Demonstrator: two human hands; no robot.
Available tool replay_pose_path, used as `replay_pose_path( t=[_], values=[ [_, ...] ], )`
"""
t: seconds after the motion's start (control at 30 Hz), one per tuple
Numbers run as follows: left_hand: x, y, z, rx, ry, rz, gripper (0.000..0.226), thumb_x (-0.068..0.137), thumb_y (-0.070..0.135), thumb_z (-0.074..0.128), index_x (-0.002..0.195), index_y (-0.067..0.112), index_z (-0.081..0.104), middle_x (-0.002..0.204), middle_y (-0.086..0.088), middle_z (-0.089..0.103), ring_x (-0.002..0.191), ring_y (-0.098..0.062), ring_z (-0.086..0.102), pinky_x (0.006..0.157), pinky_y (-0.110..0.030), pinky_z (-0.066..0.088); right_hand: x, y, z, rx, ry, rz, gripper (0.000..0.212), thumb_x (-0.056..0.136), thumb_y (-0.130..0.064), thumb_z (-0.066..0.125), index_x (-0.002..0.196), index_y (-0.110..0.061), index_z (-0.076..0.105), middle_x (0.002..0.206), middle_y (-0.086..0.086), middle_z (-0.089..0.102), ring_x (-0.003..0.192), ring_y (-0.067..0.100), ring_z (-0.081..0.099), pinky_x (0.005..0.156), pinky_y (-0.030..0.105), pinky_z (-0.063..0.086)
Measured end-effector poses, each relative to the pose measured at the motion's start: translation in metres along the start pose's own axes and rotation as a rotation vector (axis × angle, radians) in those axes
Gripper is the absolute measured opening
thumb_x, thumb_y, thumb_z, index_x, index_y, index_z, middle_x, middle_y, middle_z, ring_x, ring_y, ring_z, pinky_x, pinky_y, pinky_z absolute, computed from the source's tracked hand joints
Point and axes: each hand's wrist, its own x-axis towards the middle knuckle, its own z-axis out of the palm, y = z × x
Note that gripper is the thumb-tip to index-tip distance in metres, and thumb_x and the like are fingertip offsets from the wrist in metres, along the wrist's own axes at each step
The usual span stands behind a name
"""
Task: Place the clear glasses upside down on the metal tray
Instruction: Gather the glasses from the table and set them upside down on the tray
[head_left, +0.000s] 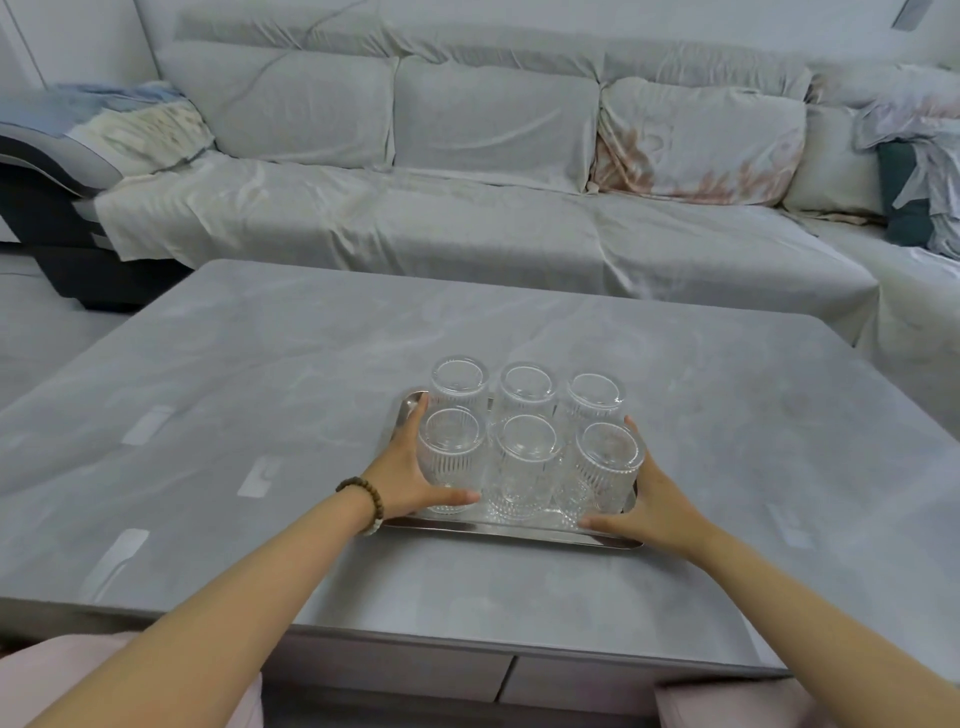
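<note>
Flanking six upturned clear glasses (529, 447) on one metal tray (511, 531): left hand (410, 475), right hand (652, 506), fingers spread.

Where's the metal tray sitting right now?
The metal tray sits near the table's front edge, centre, carrying six upturned glasses, between the left hand and right hand.

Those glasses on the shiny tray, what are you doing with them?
A person is tidying six clear ribbed glasses that stand upside down in two rows of three on a flat metal tray, on a grey table. The left hand cups the near-left glass and the right hand cups the near-right one, as if squeezing the group together. No glass is off the tray.
</note>
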Motion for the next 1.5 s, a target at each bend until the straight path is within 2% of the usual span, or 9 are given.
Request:
replay_pose_path(
  t=[0.17,0.37,0.93,1.1,1.17,1.27,1.3,1.4,1.5],
  values=[
    [0.001,-0.014,-0.003,0.313,0.008,-0.002,0.145,0.033,0.087,0.063,0.148,0.031,-0.007,0.16,0.013,-0.001,0.146,-0.011,0.006,0.115,-0.048,-0.012,0.008,0.002,0.004,0.031,0.048,-0.072,0.134,0.042,-0.066,0.083,0.149,-0.04,0.007,0.154,-0.013,0.03,0.143,0.005,0.028,0.118,0.04,0.025],
    [0.004,-0.019,-0.001,0.36,-0.021,0.033,0.135,0.04,0.09,0.056,0.148,0.035,-0.004,0.16,0.011,-0.004,0.146,-0.008,-0.004,0.115,-0.049,-0.011,0.012,0.002,0.006,-0.054,0.084,-0.086,0.135,0.042,-0.072,0.079,0.15,-0.032,0.009,0.156,-0.008,0.029,0.142,0.014,0.029,0.116,0.043,0.028],
    [0.001,-0.018,-0.01,0.323,-0.029,0.03,0.124,0.043,0.089,0.056,0.146,0.037,0.009,0.159,0.011,0.007,0.145,-0.013,0.012,0.115,-0.052,-0.008,0.011,-0.004,0.02,-0.138,0.147,-0.043,0.132,0.041,-0.083,0.068,0.15,-0.029,0.017,0.156,-0.009,0.022,0.14,0.01,0.025,0.115,0.031,0.025],
    [-0.005,-0.011,-0.011,0.3,-0.012,0.024,0.13,0.045,0.083,0.062,0.148,0.032,0.001,0.159,0.013,0.002,0.146,-0.011,0.01,0.116,-0.051,-0.007,0.009,-0.006,0.017,-0.052,0.096,-0.05,0.138,0.044,-0.076,0.075,0.151,-0.031,0.002,0.16,-0.011,0.014,0.145,0.014,0.021,0.118,0.039,0.023],
    [-0.008,-0.004,-0.014,0.212,0.02,0.039,0.135,0.045,0.079,0.067,0.148,0.031,-0.006,0.158,0.012,0.006,0.143,-0.007,0.014,0.118,-0.044,0.001,0.005,-0.012,0.014,-0.002,0.091,-0.078,0.137,0.045,-0.076,0.075,0.148,-0.041,-0.008,0.159,-0.018,0.004,0.146,0.007,0.015,0.119,0.034,0.018],
    [-0.01,0.014,-0.024,0.073,0.113,0.174,0.131,0.047,0.074,0.072,0.146,0.042,-0.008,0.152,0.019,0.01,0.132,0.02,0.01,0.109,-0.011,0.013,-0.002,-0.027,0.003,-0.023,0.166,-0.181,0.124,0.049,-0.076,0.069,0.141,-0.049,-0.009,0.154,-0.022,0.005,0.143,0.001,0.012,0.116,0.028,0.015],
    [-0.01,0.021,-0.027,0.123,0.128,0.24,0.125,0.049,0.076,0.069,0.144,0.047,-0.007,0.152,0.021,0.005,0.135,0.017,0.005,0.11,-0.012,0.012,-0.002,-0.033,-0.002,-0.088,0.192,-0.241,0.116,0.054,-0.076,0.066,0.143,-0.047,-0.003,0.155,-0.02,0.005,0.145,0.003,0.009,0.116,0.03,0.015],
    [-0.008,0.043,-0.031,0.49,0.061,0.341,0.106,0.054,0.088,0.046,0.137,0.056,-0.01,0.156,0.018,-0.005,0.146,-0.016,-0.008,0.117,-0.05,0.01,-0.001,-0.054,-0.013,-0.374,0.19,-0.379,0.088,0.067,-0.079,0.046,0.142,-0.048,0.014,0.157,-0.015,0.004,0.149,0.014,0.0,0.12,0.041,0.009],
    [-0.001,0.054,-0.023,0.734,-0.052,0.276,0.101,0.056,0.091,0.034,0.14,0.054,-0.01,0.159,0.013,-0.006,0.146,-0.021,-0.012,0.114,-0.06,0.004,0.005,-0.069,-0.016,-0.623,0.1,-0.396,0.077,0.074,-0.079,0.036,0.143,-0.048,0.022,0.161,-0.009,0.01,0.15,0.02,-0.002,0.12,0.05,0.005]
  ],
)
